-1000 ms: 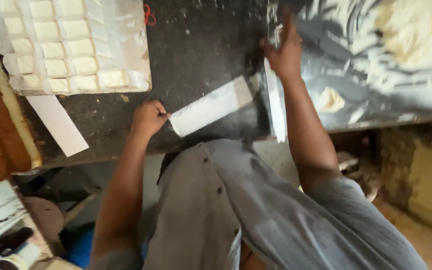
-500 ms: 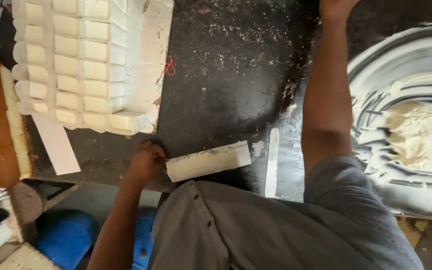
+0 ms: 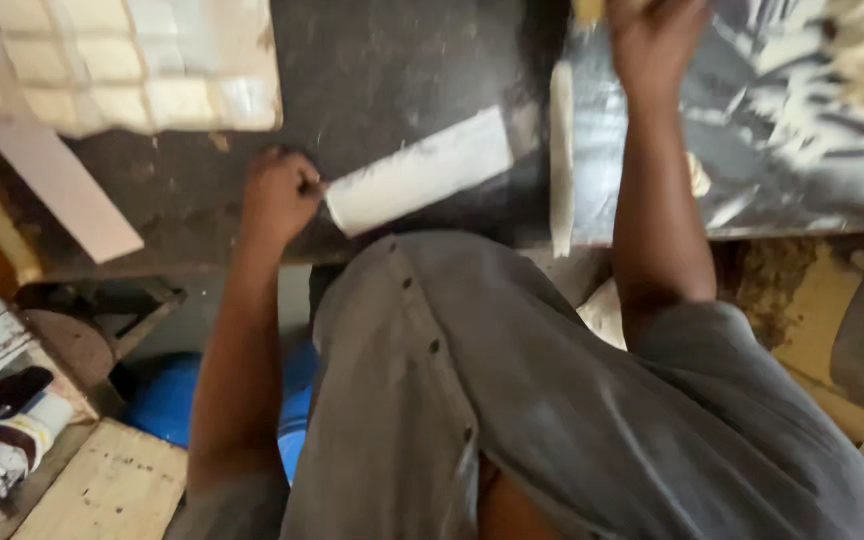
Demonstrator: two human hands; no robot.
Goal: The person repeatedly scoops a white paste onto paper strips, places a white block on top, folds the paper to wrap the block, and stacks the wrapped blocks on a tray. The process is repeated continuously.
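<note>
A wide, flat white scraper blade (image 3: 420,170) lay on a dark worktop (image 3: 392,60), close to its front edge, and the person's left hand (image 3: 278,193) was closed in a fist around the handle end. To the right, the right hand (image 3: 652,35) reached up over a round metal tray (image 3: 642,190) smeared with pale paste; its fingers looked curled around something yellowish at the top of the view, though what it gripped could not be told. A narrow pale strip (image 3: 560,150) lay along the tray's left rim. Farther left sat a slab of cream-coloured cut blocks (image 3: 122,60) and a flat pinkish board (image 3: 62,190). A blue tub (image 3: 167,400) stood below the worktop. The step in hand seemed to be working the paste in the tray, with the blade held ready; bringing it across would call for a firm, level grip.
</note>
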